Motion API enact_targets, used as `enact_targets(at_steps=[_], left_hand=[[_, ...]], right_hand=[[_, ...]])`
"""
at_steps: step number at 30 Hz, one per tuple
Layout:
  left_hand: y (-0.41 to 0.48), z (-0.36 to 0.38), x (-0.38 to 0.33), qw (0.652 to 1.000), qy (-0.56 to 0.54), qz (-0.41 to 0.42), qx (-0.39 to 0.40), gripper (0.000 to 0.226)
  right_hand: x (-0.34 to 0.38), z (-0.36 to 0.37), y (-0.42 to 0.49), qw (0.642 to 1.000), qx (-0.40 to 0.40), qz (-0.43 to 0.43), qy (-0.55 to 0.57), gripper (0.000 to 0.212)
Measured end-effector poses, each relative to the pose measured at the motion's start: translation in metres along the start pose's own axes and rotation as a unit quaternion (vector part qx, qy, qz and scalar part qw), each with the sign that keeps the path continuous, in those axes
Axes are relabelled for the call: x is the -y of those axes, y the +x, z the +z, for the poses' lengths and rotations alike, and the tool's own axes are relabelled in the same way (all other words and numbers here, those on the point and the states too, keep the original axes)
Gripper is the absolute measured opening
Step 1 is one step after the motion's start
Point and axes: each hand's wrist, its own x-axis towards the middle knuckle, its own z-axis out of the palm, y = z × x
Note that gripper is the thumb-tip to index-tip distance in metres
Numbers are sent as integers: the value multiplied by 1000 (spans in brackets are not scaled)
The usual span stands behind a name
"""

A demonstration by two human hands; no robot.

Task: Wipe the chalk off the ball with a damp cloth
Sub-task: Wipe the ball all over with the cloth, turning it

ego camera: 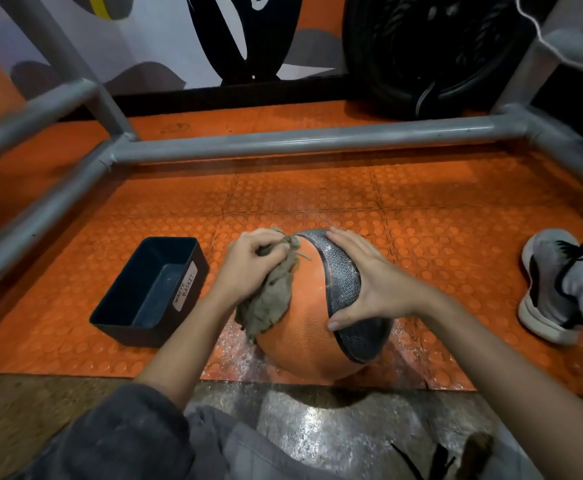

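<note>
An orange ball [304,327] with a black textured band sits on the orange studded floor mat, centre of the view. My left hand [248,263] grips a crumpled grey-brown cloth [269,299] and holds it against the ball's upper left side. My right hand [366,278] lies flat on the black band at the ball's right, fingers straight and thumb on the band's lower edge. White chalk dust speckles the mat around the ball's base.
A dark bin [151,289] labelled "waste basket" stands just left of the ball. A grey metal pipe frame [300,140] crosses above the mat. My shoe [553,282] rests at the right. A black tyre [432,53] leans at the back.
</note>
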Motion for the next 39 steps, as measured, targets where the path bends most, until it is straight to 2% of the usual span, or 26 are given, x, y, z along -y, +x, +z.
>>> enact_targets(at_steps=[2,5,7,10,12,15,17,19,21,24,26,28,30,33,35,36,39], left_hand=[[9,-2,2,999,4,-32,18,13],[5,5,-13,995,63,63,46,22],[-7,12,-25,986,65,125,85,30],[-24,19,-30,964,81,223,122,25],[-26,18,-26,963,78,233,110,24],[-20,16,-18,982,56,172,60,26],[-9,13,-13,995,20,91,33,31],[3,7,-8,999,-36,0,28,21],[11,2,1,992,-70,-105,31,14],[14,-1,18,960,-119,-252,20,20],[12,1,22,947,-144,-289,2,24],[8,4,19,954,-124,-271,-17,25],[4,7,11,967,-109,-227,-35,15],[-5,15,-12,996,-44,-67,-43,14],[-11,22,-25,999,23,45,6,24],[-12,24,-28,996,45,72,32,30],[0,21,-23,998,13,45,47,35]], right_hand=[[0,-1,-1,1000,-1,7,15,132],[-1,-1,0,1000,-13,11,24,133],[-2,-1,1,1000,-13,13,23,131],[-2,-3,1,1000,0,14,27,129],[-1,-2,1,1000,4,9,22,130],[0,0,1,1000,-4,2,10,129],[1,-1,0,1000,-6,-2,9,130],[0,-1,-2,1000,-4,-4,11,129],[0,-2,-5,1000,1,-5,12,129],[2,-1,-5,1000,2,-13,9,127],[2,1,-5,1000,-3,-15,9,127],[1,1,-4,1000,-5,-14,15,127],[-1,1,-4,1000,-5,-12,27,128],[-4,1,-3,999,-7,-13,29,129],[-6,2,-1,1000,-13,-10,26,132],[-7,3,0,999,-16,-11,27,132],[-7,4,1,999,-18,-13,28,129]])
